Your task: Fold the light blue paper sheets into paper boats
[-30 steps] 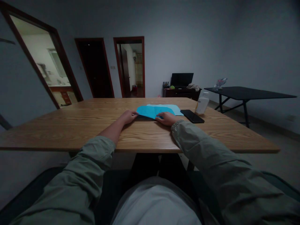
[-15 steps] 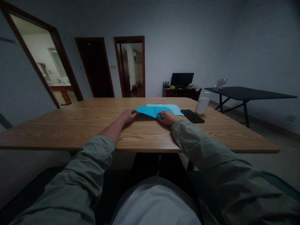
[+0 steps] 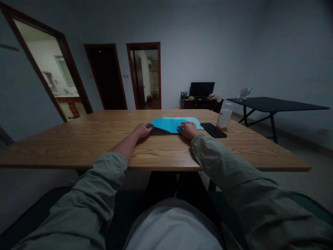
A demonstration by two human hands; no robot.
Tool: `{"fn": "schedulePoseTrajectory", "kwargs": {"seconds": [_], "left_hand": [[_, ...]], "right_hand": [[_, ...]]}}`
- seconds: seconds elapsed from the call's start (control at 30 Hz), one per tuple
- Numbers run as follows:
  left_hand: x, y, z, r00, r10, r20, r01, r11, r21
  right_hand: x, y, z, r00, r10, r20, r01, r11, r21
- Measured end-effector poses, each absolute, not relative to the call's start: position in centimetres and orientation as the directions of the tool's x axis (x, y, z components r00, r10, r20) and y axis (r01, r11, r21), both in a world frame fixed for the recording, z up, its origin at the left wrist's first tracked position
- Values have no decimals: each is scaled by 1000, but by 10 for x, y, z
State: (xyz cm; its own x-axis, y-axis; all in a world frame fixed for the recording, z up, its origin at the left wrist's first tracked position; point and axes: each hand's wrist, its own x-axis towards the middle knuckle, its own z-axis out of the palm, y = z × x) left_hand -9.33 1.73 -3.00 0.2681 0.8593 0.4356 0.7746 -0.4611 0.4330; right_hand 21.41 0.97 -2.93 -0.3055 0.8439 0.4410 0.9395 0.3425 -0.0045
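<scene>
A bright blue sheet of paper (image 3: 166,124), its near edge slightly raised, lies towards the far side of the wooden table (image 3: 104,133). My left hand (image 3: 143,130) pinches its left corner between thumb and fingers. On the right part of the sheet rests my right hand (image 3: 189,130), fingers spread and bent over the surface. A paler blue paper (image 3: 195,121) shows behind and to the right, partly covered by the brighter sheet and my right hand.
Right of the papers lie a black phone (image 3: 213,130) and a clear bottle (image 3: 224,116), standing upright. Farther off are a black folding table (image 3: 273,103) and a dark cabinet (image 3: 203,103) with a screen (image 3: 202,89).
My right hand has shifted slightly to the right on the blue sheet, and its fingers have spread. The view has tilted up a little.
</scene>
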Motion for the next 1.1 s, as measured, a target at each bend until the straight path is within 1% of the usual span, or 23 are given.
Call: {"fn": "schedulePoseTrajectory", "kwargs": {"seconds": [0.07,0.1,0.2,0.27,0.4,0.57,0.7,0.9,1.1], "left_hand": [[-93,20,-32,249,871,424,761,-447,471],[-94,22,-33,243,873,423,765,-441,469],[-96,24,-34,251,868,428,802,-434,410],[-96,24,-33,268,864,426,811,-441,384],[-96,21,-32,266,863,430,816,-439,377],[-96,20,-32,257,859,443,808,-443,389],[-97,21,-32,261,859,441,801,-447,398],[-98,23,-32,249,863,439,825,-426,371],[-98,23,-34,249,861,444,802,-440,404]], "right_hand": [[212,8,-26,-347,803,484,922,387,21],[211,7,-25,-373,789,488,911,412,30],[210,8,-26,-444,786,430,880,472,47],[210,8,-28,-461,797,392,873,486,37],[212,9,-29,-473,811,345,863,505,-3],[211,9,-28,-456,825,334,861,504,-69],[211,10,-28,-412,859,303,876,465,-128],[213,11,-28,-421,857,296,877,468,-109],[213,11,-30,-420,860,290,879,465,-108]]}}
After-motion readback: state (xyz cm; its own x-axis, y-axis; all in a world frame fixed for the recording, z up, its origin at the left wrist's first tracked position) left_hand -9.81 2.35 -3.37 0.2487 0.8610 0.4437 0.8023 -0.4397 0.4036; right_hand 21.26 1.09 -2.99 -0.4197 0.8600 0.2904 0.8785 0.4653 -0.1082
